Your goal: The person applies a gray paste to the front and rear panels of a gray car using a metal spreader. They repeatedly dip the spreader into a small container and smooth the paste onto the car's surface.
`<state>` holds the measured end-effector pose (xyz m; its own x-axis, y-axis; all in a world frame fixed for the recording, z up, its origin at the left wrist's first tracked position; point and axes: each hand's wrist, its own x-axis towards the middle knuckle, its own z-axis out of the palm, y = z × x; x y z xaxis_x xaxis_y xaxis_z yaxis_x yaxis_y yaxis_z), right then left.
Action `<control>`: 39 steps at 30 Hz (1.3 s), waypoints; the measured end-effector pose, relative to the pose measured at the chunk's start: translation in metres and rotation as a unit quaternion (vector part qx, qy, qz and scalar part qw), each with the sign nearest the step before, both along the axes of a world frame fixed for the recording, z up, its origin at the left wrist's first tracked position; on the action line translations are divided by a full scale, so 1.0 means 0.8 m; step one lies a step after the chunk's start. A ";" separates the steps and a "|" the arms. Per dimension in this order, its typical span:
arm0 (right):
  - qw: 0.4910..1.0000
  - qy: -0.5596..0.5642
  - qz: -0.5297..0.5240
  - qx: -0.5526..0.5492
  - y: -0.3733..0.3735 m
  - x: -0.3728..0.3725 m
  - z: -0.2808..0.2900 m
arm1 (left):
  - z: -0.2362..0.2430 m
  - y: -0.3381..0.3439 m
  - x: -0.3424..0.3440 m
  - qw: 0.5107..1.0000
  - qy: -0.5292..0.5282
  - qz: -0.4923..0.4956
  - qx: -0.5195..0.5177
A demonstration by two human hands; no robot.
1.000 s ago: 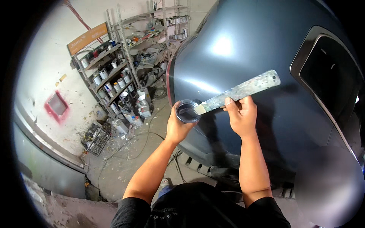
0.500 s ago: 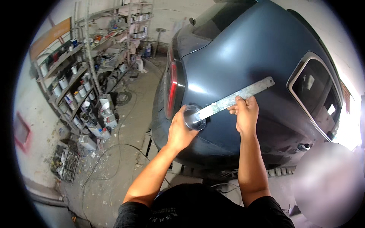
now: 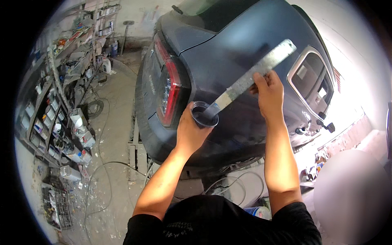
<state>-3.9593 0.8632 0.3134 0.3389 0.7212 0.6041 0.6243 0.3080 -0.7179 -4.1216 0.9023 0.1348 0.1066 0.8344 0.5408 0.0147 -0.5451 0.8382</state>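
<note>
My left hand point(image 3: 189, 134) is wrapped round a small clear cup point(image 3: 204, 113) of dark liquid, held upright near the middle of the view. My right hand point(image 3: 267, 94) pinches a long, paint-spattered metal strip point(image 3: 257, 71) between thumb and fingers. Its lower end dips into the cup, while its upper end rises toward the upper right. Both hands are held in front of the rear corner of a dark grey-blue car point(image 3: 228, 49), whose red tail light point(image 3: 172, 92) shows just to the left above the cup.
Metal shelves point(image 3: 53, 85) with cans and clutter line the left wall. Hoses point(image 3: 107, 163) and scattered debris lie on the concrete floor point(image 3: 110, 134). A crate point(image 3: 59, 208) sits at the lower left. A bright white wall stands at the right, beyond the car's side window point(image 3: 306, 77). A bucket point(image 3: 257, 211) shows behind my body.
The view has turned rightward, bringing more of the car's rear and side window in. The strip now angles more steeply, with my right hand and its top end higher.
</note>
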 end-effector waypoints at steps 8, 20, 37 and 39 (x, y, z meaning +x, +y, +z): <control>0.999 0.044 0.016 -0.017 0.025 0.023 0.007 | 0.012 0.003 -0.010 0.998 -0.035 -0.052 -0.004; 0.963 0.258 0.002 0.079 -0.020 0.051 -0.049 | 0.036 0.003 -0.020 0.995 -0.032 -0.086 -0.032; 0.991 0.124 0.036 0.042 -0.034 0.015 -0.103 | 0.002 -0.022 0.005 0.991 0.103 0.075 0.042; 0.982 0.178 0.046 0.036 -0.029 0.025 -0.101 | 0.002 -0.025 0.009 0.988 0.121 0.087 0.032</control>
